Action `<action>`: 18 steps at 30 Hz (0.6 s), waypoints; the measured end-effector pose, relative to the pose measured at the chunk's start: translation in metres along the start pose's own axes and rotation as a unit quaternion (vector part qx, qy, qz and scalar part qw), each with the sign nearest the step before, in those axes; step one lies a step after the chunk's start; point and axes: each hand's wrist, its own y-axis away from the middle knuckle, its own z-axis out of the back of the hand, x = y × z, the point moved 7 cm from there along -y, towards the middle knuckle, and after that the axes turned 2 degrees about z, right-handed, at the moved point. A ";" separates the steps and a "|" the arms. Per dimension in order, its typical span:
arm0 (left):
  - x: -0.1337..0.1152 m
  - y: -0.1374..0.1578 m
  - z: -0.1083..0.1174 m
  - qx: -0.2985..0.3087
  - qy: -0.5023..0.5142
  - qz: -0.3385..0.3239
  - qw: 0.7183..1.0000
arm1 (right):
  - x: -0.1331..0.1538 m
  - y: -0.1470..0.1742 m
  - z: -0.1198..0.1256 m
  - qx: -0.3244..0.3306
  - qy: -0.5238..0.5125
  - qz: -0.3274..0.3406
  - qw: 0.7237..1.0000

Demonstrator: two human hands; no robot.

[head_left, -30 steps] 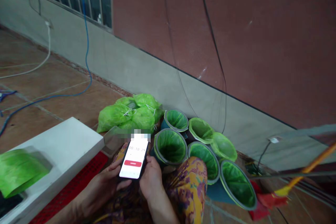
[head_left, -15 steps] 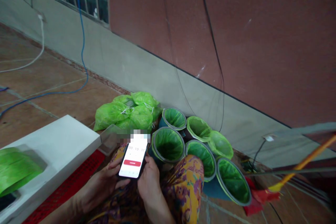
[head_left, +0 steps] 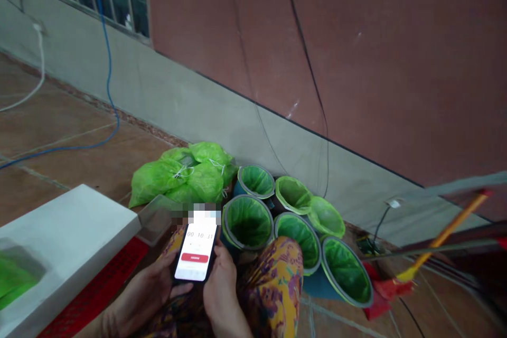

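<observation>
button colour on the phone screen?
Red, on the white screen of the phone; head view.

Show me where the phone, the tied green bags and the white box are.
phone (head_left: 196, 256): head view, middle of its lit screen.
tied green bags (head_left: 180, 179): head view, middle of the pile.
white box (head_left: 71, 227): head view, bare top face.

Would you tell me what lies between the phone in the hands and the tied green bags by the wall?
In the head view, a clear plastic container sits on the floor between the phone and the green bags.
</observation>
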 end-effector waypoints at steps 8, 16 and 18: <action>0.002 -0.012 -0.008 -0.027 -0.026 0.036 0.999 | 0.006 -0.003 0.009 -0.014 -0.027 0.017 0.999; 0.004 -0.026 0.002 -0.051 -0.054 0.033 0.997 | 0.001 -0.013 0.008 0.000 -0.053 -0.004 0.999; 0.003 -0.024 0.000 -0.045 -0.047 0.028 0.998 | -0.002 -0.015 0.009 -0.015 -0.053 -0.001 0.998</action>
